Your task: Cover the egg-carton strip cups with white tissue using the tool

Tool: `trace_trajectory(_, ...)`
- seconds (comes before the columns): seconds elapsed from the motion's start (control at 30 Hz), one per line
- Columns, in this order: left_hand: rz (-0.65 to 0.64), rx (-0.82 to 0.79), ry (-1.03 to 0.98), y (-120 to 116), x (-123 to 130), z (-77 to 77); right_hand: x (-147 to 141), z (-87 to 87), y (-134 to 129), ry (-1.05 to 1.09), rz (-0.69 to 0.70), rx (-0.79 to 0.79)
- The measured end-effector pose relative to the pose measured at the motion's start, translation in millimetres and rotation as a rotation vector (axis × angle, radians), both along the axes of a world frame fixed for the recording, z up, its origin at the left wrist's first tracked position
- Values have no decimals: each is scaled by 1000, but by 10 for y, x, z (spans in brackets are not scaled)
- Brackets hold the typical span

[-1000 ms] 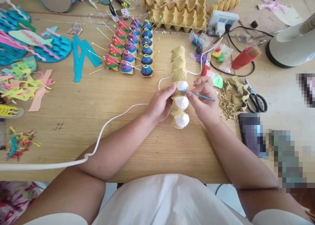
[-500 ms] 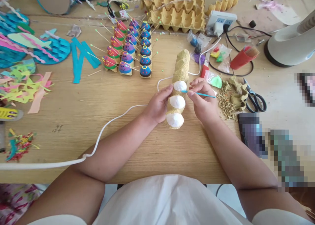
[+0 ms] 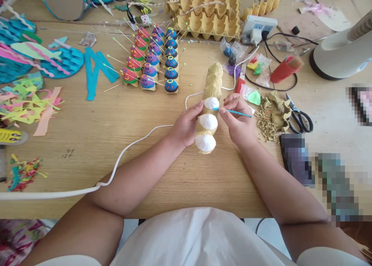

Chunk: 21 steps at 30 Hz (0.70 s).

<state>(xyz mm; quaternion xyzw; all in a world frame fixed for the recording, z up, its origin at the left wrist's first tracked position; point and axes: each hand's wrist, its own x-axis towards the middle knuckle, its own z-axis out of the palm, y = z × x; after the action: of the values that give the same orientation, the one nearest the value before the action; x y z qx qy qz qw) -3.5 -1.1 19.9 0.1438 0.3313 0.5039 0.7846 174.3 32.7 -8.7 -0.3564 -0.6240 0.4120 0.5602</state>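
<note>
My left hand [image 3: 186,124] grips a strip of egg carton [image 3: 213,82] along its left side, thumb on the edge. The strip is tan, with a row of bumps. Its three nearest bumps carry a white coating [image 3: 208,121]; the farther ones are bare. Between thumb and fingers, my right hand [image 3: 240,120] pinches a thin blue stick tool [image 3: 236,112]. The tool's tip touches the right edge of the farthest white bump. Whether the white is clay or paint I cannot tell for sure.
Painted carton caterpillars [image 3: 149,70] with pin antennae stand beyond my left hand. Egg trays [image 3: 206,23] and a power strip [image 3: 259,25] lie at the back. Scissors [image 3: 302,118], carton scraps [image 3: 276,111] and a red cup [image 3: 285,70] are at right. A white cable [image 3: 124,147] crosses my left forearm.
The view has shifted very slightly. The tool tip stays at the farthest white bump's edge, and both hands keep nearly the same place and hold.
</note>
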Motion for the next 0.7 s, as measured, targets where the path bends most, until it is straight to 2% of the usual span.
trace_trajectory(0.23, 1, 52, 2, 2, -4, -34, -4, -51, 11, 109, 33, -73)
trace_trajectory(0.5, 8, -72, -15, -4, 0, 91, 20, 18, -22, -94, 3, 110)
trace_trajectory(0.7, -20, -105, -17, -9, -14, 142, 20, 36, -29, -133, -51, 170)
